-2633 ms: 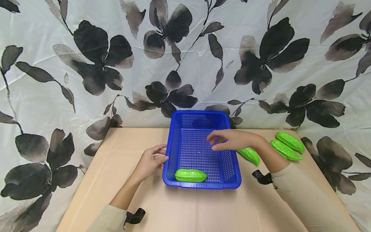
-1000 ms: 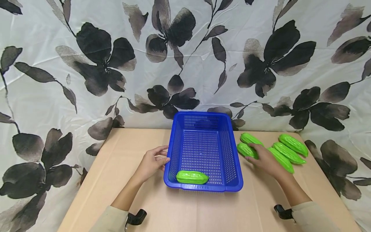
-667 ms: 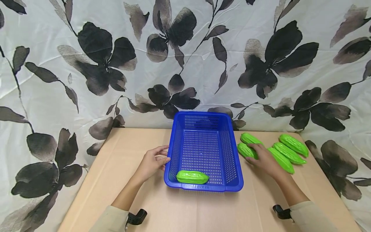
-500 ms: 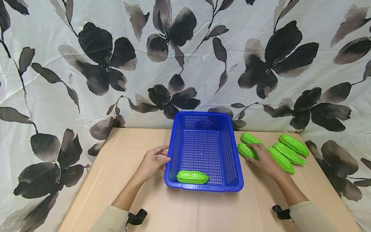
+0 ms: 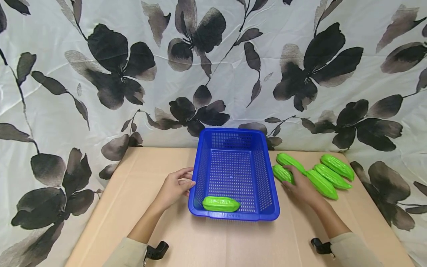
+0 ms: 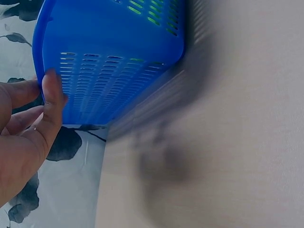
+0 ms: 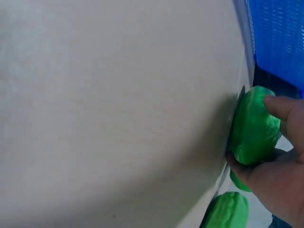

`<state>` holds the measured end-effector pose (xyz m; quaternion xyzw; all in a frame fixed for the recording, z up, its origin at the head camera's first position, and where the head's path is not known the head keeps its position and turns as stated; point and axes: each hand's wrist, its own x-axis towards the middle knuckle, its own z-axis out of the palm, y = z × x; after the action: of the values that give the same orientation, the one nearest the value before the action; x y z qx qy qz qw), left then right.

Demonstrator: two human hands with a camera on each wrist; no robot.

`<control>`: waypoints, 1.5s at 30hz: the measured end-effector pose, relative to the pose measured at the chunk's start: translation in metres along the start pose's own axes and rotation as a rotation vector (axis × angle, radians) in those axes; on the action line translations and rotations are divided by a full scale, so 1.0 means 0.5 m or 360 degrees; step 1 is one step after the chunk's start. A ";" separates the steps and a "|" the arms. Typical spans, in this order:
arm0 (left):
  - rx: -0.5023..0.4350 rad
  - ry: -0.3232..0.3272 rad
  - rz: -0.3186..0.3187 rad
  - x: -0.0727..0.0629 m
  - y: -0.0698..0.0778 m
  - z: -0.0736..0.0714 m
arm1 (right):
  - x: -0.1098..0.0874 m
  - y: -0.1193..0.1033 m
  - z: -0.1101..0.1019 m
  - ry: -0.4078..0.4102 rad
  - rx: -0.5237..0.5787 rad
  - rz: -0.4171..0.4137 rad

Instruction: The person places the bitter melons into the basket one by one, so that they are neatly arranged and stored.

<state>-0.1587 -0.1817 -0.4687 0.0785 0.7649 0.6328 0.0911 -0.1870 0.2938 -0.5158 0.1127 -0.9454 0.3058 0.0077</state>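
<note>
A blue perforated plastic basket (image 5: 230, 174) stands on the table, and one green bitter melon (image 5: 221, 204) lies inside near its front wall. My left hand (image 5: 172, 187) holds the basket's left rim; in the left wrist view its bent fingers (image 6: 52, 99) sit against the rim and outer wall. To the right of the basket, my right hand (image 5: 301, 187) grips a ridged bitter melon (image 5: 282, 174) between thumb and fingers. The right wrist view shows that melon (image 7: 255, 126) close to the tabletop, its far side covered by the hand.
Another bitter melon (image 5: 290, 162) lies just behind the gripped one. Farther right, three more lie side by side: a near melon (image 5: 321, 184), a middle melon (image 5: 333, 176) and a far melon (image 5: 337, 167). A floral cloth (image 5: 247, 74) hangs behind the wooden table (image 5: 213, 244).
My right hand has moved from over the basket to the right and taken hold of a bitter melon. In the last second it shifts only slightly. My left hand stays at the rim.
</note>
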 end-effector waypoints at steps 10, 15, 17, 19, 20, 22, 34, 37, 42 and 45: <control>-0.0007 -0.0012 0.0007 -0.001 0.000 0.000 | 0.001 0.000 0.005 -0.0005 -0.0002 0.0068; -0.0006 -0.0014 0.0005 -0.001 -0.001 0.001 | 0.003 0.004 0.008 -0.0030 -0.0021 0.0125; -0.0006 -0.0017 0.0006 -0.001 -0.001 0.001 | 0.003 0.006 0.008 -0.0029 -0.0024 0.0136; -0.0005 -0.0019 0.0007 0.000 0.000 0.001 | 0.002 0.006 0.008 -0.0026 -0.0020 0.0146; -0.0006 -0.0019 0.0007 0.000 0.001 0.001 | 0.002 0.006 0.008 -0.0025 -0.0018 0.0150; -0.0006 -0.0019 0.0005 0.000 0.002 0.002 | 0.001 0.006 0.007 -0.0019 -0.0005 0.0156; -0.0003 -0.0006 -0.0009 -0.001 -0.002 0.002 | -0.010 0.013 -0.010 -0.0035 0.0224 0.0175; 0.0001 -0.0014 -0.0002 -0.002 -0.002 0.001 | -0.012 0.005 -0.025 -0.0039 0.0256 0.0173; 0.0012 -0.0009 0.0006 -0.001 0.000 0.001 | -0.009 -0.012 -0.061 -0.0046 0.0227 0.0092; 0.0021 -0.0005 0.0004 0.000 0.000 0.000 | -0.004 -0.026 -0.088 -0.0067 0.0195 0.0058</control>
<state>-0.1586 -0.1816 -0.4687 0.0810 0.7688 0.6278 0.0912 -0.1847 0.3096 -0.4728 0.1023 -0.9267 0.3608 -0.0247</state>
